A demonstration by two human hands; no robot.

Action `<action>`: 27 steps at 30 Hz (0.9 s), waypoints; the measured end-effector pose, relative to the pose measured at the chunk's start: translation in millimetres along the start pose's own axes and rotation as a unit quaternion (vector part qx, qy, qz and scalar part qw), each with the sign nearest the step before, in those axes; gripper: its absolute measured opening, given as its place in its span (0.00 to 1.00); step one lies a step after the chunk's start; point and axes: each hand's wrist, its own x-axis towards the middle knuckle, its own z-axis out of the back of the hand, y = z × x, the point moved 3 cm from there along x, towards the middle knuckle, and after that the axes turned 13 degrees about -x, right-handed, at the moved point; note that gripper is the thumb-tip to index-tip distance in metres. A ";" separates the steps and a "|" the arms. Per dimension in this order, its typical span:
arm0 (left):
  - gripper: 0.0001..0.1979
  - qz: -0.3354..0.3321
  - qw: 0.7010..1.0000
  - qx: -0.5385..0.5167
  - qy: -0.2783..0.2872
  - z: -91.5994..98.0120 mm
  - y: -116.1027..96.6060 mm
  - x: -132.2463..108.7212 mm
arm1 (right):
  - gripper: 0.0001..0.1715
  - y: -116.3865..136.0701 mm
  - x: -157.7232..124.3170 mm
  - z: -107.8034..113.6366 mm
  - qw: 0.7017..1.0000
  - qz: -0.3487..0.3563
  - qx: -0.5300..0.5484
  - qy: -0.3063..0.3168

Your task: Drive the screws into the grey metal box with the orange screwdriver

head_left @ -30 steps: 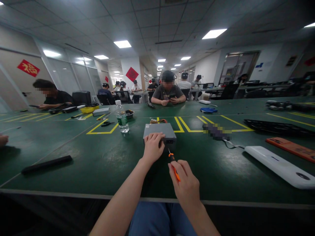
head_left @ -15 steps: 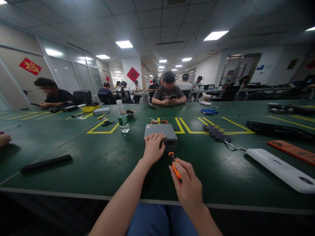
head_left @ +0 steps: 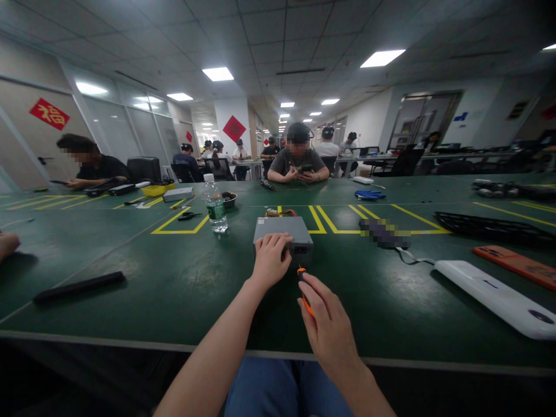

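Box | under left hand | beyond right hand gripping screwdriver

The screwdriver in the right hand is orange and black. Just ahead of that grip, the metal box is plain grey with a small white label and a black socket; behind it the wires mix yellow, orange and red. Left of the grip, a clear bottle wears a green label, and a bar is black. Right of it lie a glossy white device and an orange-red case with dark markings. All around, the tabletop is dark green, marked beyond the grip with yellow lines.
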 end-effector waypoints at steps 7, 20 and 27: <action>0.16 -0.009 1.000 0.007 0.002 -0.1 0.0 -0.6 | 0.07 -9.4 0.5 -0.3 0.997 -0.074 0.024 -0.008; 0.16 -0.007 1.000 0.009 0.006 -1.7 2.0 0.0 | 0.10 -12.8 6.1 0.4 0.997 -0.030 -0.075 -0.008; 0.16 -0.008 1.000 0.009 0.003 -0.7 -0.2 -0.3 | 0.15 -11.7 3.4 -1.3 0.998 -0.043 0.037 0.009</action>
